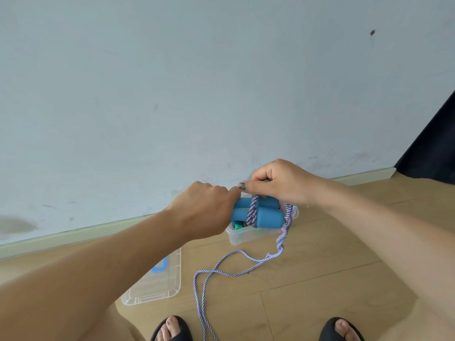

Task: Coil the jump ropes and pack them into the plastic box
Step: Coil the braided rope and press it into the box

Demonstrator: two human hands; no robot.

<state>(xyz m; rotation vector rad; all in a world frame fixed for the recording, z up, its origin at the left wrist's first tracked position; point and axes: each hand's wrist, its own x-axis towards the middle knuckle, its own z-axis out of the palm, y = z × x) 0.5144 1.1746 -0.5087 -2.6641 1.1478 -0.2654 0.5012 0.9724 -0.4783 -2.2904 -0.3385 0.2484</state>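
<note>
Two blue foam cylindrical jump-rope handles [258, 212] held side by side, directly above clear plastic box [242, 236]. Left hand [204, 212] curled round handle ends. Right hand [280, 183] pinches purple-and-white twisted rope [253, 209], wrapped across handles; rest trails over wooden floor [320, 279] near box. Box holds other coloured items, indistinct. Clear lid with blue clip [157, 281] on floor left of box.

Head view, seemingly standing, looking down, close

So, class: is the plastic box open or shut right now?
Open. The plastic box has no cover on it, and its clear lid lies flat on the floor apart from it.
</note>
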